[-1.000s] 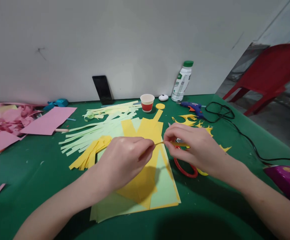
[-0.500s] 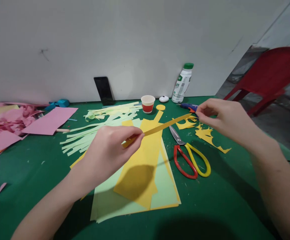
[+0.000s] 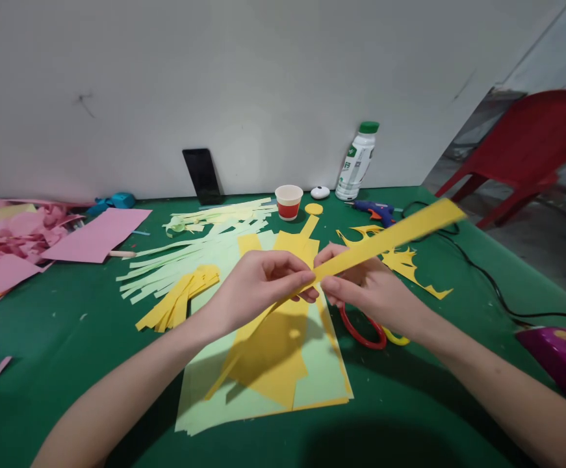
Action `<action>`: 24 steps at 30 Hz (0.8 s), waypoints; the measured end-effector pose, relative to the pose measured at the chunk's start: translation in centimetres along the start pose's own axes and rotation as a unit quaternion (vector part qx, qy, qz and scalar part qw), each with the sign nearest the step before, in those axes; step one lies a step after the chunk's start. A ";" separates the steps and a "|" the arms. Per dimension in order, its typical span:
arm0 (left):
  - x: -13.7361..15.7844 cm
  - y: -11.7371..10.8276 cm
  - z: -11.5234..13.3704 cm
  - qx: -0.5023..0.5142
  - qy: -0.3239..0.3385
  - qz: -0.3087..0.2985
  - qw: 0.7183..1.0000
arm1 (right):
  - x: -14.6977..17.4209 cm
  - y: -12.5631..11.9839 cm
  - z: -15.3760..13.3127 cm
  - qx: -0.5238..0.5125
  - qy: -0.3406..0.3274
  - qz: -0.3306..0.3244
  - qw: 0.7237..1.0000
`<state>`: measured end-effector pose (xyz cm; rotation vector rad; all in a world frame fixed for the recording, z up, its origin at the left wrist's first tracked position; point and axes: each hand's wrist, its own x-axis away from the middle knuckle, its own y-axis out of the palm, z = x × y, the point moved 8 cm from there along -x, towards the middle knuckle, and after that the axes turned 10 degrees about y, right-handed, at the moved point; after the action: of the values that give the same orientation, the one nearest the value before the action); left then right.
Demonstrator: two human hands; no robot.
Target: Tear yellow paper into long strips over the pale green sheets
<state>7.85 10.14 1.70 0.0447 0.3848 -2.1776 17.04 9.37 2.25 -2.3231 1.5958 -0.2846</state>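
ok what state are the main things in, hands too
Long yellow paper strip, held aslant
Left hand, pinching strip
Right hand, grip unclear
Red-and-white paper cup, upright
White plastic bottle, capped, leaning
Flat black phone, leaning, screen dark
Red-and-yellow-handled scissors, blades hidden
Blue glue gun, lying down

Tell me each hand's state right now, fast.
Left hand: closed, pinching a yellow paper strip.
Right hand: partly curled at the same strip, close beside the left; whether it grips cannot be told.
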 end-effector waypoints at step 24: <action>0.6 2.9 -1.3 0.132 -0.091 -0.121 0.980 | -0.4 -5.8 2.0 -0.037 0.062 0.141 0.987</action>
<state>9.63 8.46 -0.35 -0.0571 -0.0054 -2.4380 22.61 11.92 2.51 -2.1310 1.9986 -0.3123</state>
